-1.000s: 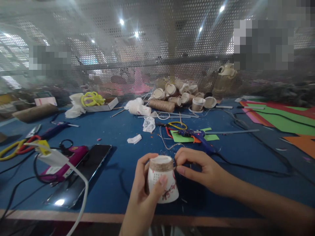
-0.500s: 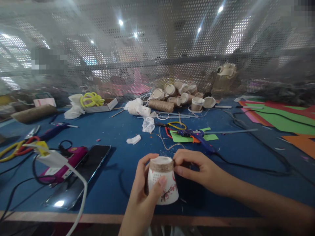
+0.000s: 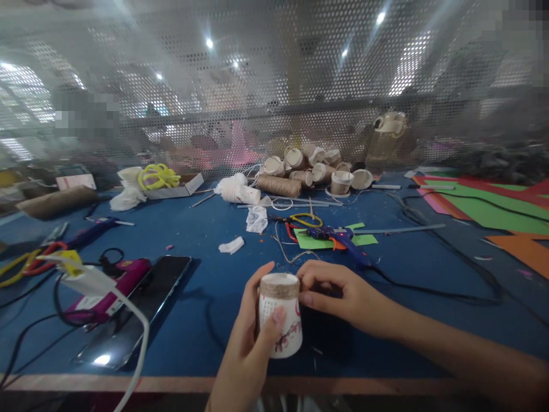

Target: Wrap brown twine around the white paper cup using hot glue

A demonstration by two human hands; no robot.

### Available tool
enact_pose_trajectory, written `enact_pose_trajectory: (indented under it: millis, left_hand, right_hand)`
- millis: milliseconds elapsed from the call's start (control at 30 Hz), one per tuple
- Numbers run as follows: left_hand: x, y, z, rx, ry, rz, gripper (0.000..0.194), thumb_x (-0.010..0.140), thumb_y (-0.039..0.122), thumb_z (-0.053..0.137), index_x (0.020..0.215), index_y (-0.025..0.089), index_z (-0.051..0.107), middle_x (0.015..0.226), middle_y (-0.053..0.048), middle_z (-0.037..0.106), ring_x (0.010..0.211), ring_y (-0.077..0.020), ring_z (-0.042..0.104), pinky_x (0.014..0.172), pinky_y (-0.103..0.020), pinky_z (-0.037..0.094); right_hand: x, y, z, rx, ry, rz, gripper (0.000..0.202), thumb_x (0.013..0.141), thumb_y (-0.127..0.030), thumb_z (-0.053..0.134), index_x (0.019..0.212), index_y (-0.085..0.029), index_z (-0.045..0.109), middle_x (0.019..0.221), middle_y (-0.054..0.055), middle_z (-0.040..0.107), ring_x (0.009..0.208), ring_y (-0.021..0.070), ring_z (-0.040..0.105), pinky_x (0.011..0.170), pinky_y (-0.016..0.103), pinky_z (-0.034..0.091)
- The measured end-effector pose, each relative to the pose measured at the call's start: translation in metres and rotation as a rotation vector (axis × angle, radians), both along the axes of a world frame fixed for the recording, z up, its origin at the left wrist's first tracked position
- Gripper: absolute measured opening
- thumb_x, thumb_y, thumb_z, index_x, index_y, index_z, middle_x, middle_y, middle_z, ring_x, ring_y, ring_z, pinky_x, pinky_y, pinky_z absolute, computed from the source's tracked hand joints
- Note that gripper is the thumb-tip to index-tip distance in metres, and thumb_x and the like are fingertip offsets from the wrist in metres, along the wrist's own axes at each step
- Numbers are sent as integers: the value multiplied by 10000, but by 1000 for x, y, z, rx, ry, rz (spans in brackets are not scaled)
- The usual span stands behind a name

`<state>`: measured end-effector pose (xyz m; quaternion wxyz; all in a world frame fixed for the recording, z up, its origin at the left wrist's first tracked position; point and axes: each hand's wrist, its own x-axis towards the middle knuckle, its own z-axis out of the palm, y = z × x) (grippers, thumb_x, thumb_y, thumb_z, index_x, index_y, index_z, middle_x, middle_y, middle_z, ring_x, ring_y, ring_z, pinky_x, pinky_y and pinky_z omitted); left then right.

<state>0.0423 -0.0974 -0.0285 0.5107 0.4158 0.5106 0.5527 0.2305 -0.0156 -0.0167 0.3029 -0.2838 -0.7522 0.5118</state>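
Note:
My left hand is wrapped round a white paper cup printed with red blossom and small characters. Its thumb presses on the printed front. The cup stands narrow end up, and a band of brown twine circles that end. On the cup's right side my right hand is closed in a pinch against the twine band; the strand between its fingertips is mostly hidden. A loose length of twine lies on the table just beyond the hands.
A blue glue gun rests on green paper, its cable trailing right. Scissors and a twine roll lie behind. Twine-wrapped cups are heaped at the back. A phone and a white cable lie left.
The cup has turned slightly in my left hand and shifted a little to the left. My right fingers have moved slightly left with it, still pinched at the band.

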Motion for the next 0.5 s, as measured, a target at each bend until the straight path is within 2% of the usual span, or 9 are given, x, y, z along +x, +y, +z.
enact_pose_trajectory:
  millis: [167,300,500]
  left_hand:
    - [2,1,-1,35,75,-15,610,892,494,683,1441,299,502,1402,-56,626,1277,-262,572,1029,-306,430]
    - [3,2,-2,46,172,19,630,878,515,695,1439,306,500,1361,-54,634,1224,-253,586,1029,-323,427]
    - [6,3,-1,37,124,66,644,873,482,697,1447,278,484,1352,-63,624,1210,-252,604,989,-304,474]
  right_hand:
    - [1,1,-4,-39,27,-6,282,924,-441,682,790,-202,618,960,11,607,896,156,575,794,289,452]
    - [1,0,-5,-52,47,-6,281,910,-436,701,781,-199,624,954,11,626,890,153,588,791,284,460]
    - [0,-1,-2,-86,36,-23,302,894,-451,716,771,-191,623,967,20,648,896,154,602,794,278,474]
